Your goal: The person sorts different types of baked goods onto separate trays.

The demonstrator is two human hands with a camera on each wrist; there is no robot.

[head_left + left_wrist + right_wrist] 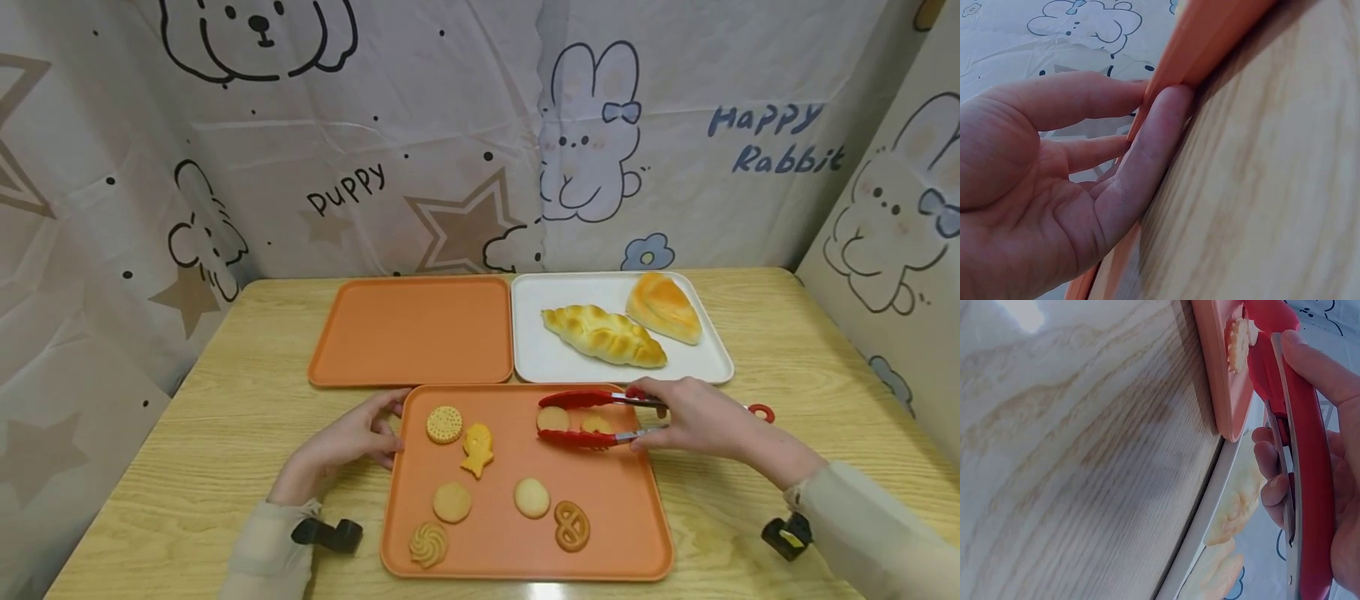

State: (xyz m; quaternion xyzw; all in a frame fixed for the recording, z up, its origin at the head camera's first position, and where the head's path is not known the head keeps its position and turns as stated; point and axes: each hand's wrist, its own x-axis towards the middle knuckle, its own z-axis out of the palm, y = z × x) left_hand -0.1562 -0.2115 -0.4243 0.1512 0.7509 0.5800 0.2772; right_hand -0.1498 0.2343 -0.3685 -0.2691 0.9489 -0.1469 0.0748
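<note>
My right hand point(693, 417) grips red-tipped tongs point(581, 437) over the upper right of the front orange tray point(517, 567). Between the spread tips lie a round cookie point(553, 419) and another cookie point(596, 424); whether the tips touch them I cannot tell. In the right wrist view, fingers and thumb wrap the red handle point(1313, 487) of the tongs. My left hand point(348, 433) holds the tray's left edge, and the left wrist view shows its fingertips on the orange rim point(1175, 59). Elsewhere on this tray are a fish-shaped cookie point(477, 450), a pretzel point(572, 526) and several round cookies.
Behind the front tray, a second orange tray point(412, 333) stands at left with nothing on it. Beside it, a white tray point(528, 333) holds a braided bread point(603, 335) and a triangular bread point(663, 308). A patterned cloth point(450, 125) hangs behind the wooden table point(187, 467).
</note>
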